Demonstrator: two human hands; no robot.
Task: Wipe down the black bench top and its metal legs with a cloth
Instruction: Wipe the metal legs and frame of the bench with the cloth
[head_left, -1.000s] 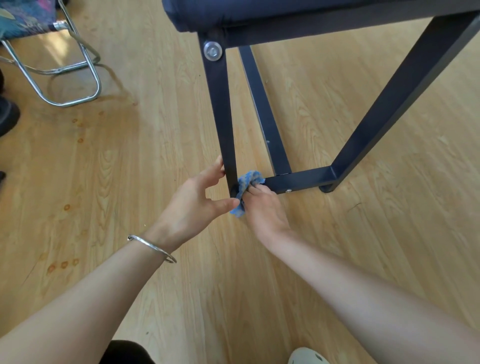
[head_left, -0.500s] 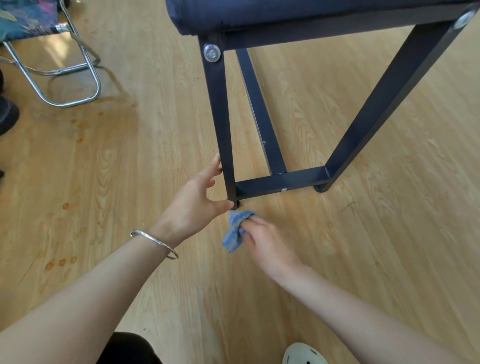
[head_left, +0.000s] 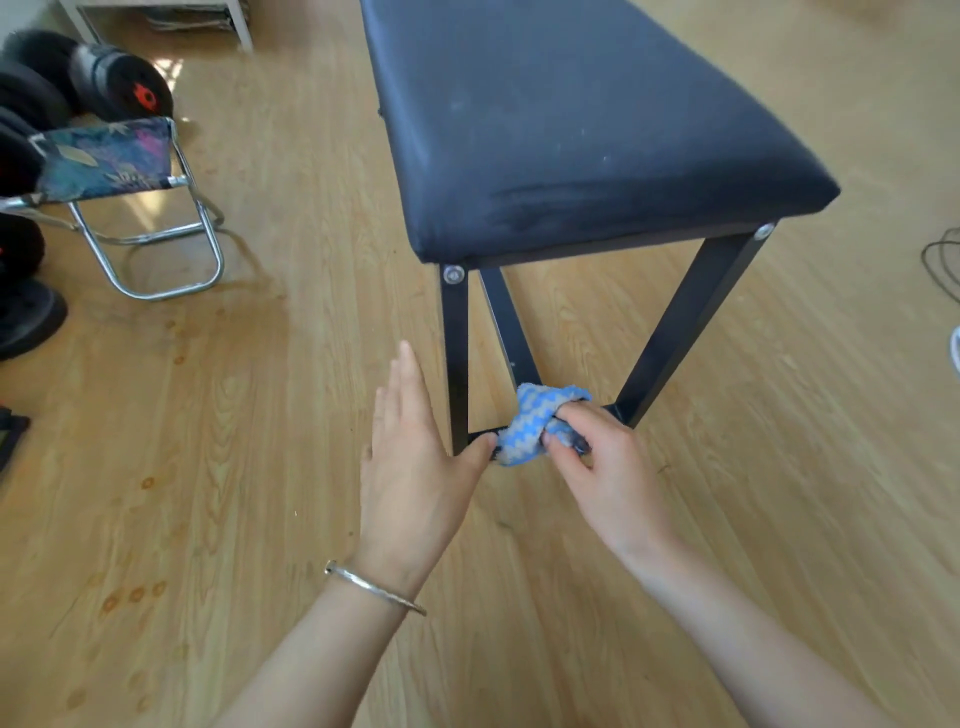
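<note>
The right hand clutches the bunched blue cloth on the low crossbar, at 6 o'clock below the black table. The left hand, fingers straight, touches the near leg with its thumb.

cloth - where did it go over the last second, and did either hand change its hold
The right hand pulled the cloth off the foot of the near left leg, toward the floor, then brought it onto the lower crossbar, further right. It kept gripping the cloth throughout. The left hand stayed at that leg's base, its fingers now straighter. The bench did not move.
</note>
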